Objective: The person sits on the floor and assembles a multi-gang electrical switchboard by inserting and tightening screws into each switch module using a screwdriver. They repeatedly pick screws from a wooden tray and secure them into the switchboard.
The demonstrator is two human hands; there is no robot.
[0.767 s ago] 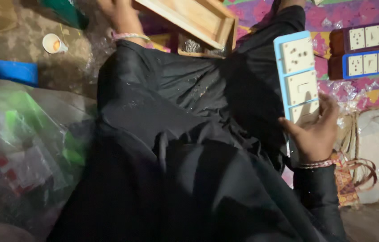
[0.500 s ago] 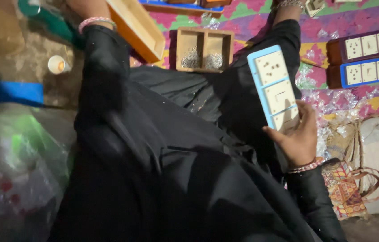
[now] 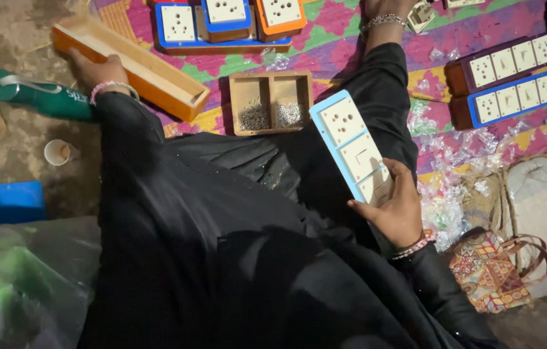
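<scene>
Switchboard plate (image 3: 355, 148), blue-rimmed, cream sockets, clamped in my right hand (image 3: 393, 210), lower end hidden; left hand (image 3: 97, 68) grips orange wooden tray (image 3: 132, 63).

A green bottle (image 3: 37, 97) with a white label lies far left; crumpled clear wrappers (image 3: 454, 207) litter the mat's right side.

- A floor-level home workshop for assembling electrical switchboards.
- Work is spread over a colourful woven mat (image 3: 480, 26) on a rough floor.
- Finished socket boards (image 3: 509, 81) lie in rows.
- A small two-compartment wooden tray (image 3: 271, 77) holds screws.
- Crumpled clear plastic wrappers (image 3: 444, 210) litter the mat.
</scene>
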